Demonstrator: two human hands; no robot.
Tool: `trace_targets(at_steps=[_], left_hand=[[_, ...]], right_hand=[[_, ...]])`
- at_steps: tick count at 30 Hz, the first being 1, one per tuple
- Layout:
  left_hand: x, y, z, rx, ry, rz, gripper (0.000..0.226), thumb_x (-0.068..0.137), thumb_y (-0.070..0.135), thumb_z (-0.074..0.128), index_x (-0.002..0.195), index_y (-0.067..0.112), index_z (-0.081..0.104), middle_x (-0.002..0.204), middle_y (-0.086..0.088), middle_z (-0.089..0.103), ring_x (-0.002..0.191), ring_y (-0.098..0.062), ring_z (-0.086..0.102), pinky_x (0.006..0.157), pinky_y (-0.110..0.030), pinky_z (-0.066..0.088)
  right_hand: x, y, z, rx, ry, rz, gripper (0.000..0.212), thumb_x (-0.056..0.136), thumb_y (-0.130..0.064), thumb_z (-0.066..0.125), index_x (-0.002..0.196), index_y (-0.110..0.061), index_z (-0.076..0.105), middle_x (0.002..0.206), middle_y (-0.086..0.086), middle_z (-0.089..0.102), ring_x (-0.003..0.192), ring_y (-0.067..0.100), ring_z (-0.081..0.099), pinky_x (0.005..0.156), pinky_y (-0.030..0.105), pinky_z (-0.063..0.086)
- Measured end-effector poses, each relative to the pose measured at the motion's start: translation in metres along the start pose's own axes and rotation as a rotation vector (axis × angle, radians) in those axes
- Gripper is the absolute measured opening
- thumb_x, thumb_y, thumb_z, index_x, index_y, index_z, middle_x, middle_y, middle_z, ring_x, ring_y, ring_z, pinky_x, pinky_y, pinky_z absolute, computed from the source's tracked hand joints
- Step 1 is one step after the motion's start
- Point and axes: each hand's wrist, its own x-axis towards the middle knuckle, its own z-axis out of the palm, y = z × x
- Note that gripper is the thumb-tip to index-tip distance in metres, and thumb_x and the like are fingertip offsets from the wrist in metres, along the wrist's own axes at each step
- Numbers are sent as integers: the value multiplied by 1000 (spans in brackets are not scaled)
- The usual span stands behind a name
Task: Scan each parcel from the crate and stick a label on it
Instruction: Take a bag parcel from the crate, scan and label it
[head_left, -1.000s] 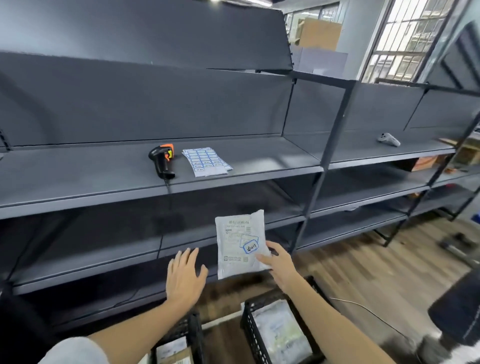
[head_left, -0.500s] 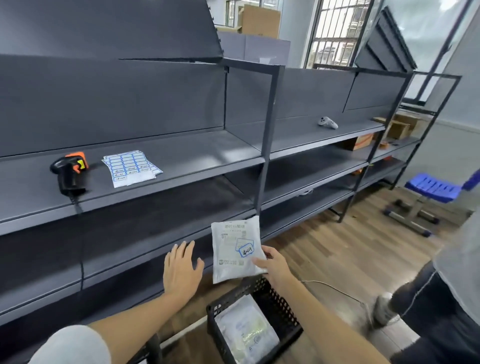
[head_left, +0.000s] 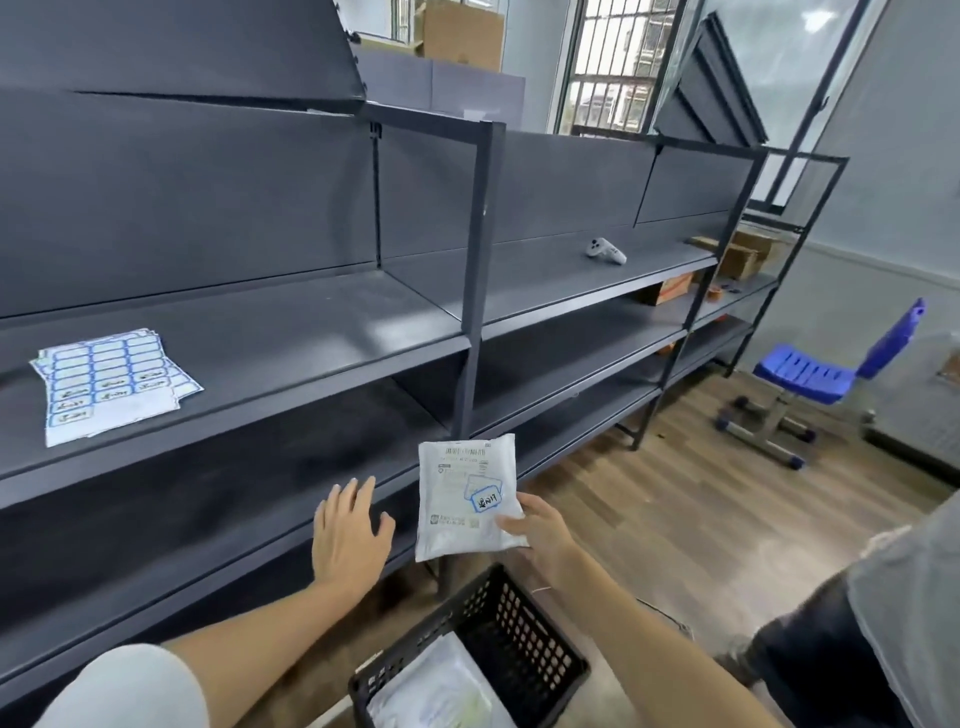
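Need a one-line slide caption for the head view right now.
Right hand holds a labelled parcel above the crate; left hand open.

Long dark grey shelves (head_left: 322, 338) run along the wall, over a brown wood floor (head_left: 675, 509). A blue chair (head_left: 810, 374) stands by the grey wall (head_left: 893, 182) on the right. Daylight comes through a barred window (head_left: 608, 73) behind brown boxes (head_left: 462, 31).

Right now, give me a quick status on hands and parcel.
Right hand grips labelled parcel at its lower corner, above the crate. Left hand open, holding nothing. Nothing blocking.
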Motion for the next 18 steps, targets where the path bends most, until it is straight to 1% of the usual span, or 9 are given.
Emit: trace_targets(at_steps=[2,6,10,14,15,17,18], left_hand=[[9,3,7,9,-2,-5,55,98,33,42,149,18,27,155,-3,27,146,-23,15,119,-35,11],[25,10,19,-7,9,-64,55,98,32,43,149,19,27,155,-3,27,145,-23,15,119,-36,13],[37,18,40,19,60,-138,56,97,33,44,149,19,28,154,-2,28,145,-22,16,119,-35,12],[37,35,67,20,134,-254,56,96,31,47,148,19,31,154,-2,29,145,-22,16,119,-36,9],[36,41,74,24,152,-279,55,96,30,47,147,19,32,154,-3,30,145,-23,16,119,-36,8],[31,52,87,48,157,-321,56,95,30,48,147,18,33,154,-3,30,145,-23,16,119,-36,8],[29,57,92,71,157,-338,56,95,30,48,147,19,32,154,-3,30,145,-23,16,120,-37,7]], right_hand=[[16,-3,-2,-1,-20,25,43,81,12,63,121,-4,57,116,18,66,109,39,62,97,52,47],[53,-6,-9,0,-99,56,36,81,15,60,110,-6,60,116,17,66,107,37,63,96,52,49],[97,-6,-20,-24,-196,128,42,79,15,60,113,-9,62,113,13,69,106,35,64,93,46,52],[140,1,-40,-112,-305,204,47,78,11,60,119,-11,61,114,10,69,107,33,65,97,47,50],[148,3,-46,-121,-340,229,47,78,11,59,119,-11,61,112,9,71,104,32,66,93,46,52],[160,7,-55,-129,-402,291,44,79,12,57,115,-13,61,106,8,73,96,30,70,82,42,57],[165,9,-59,-134,-426,325,43,80,12,56,114,-14,61,105,9,73,95,30,71,81,42,58]])
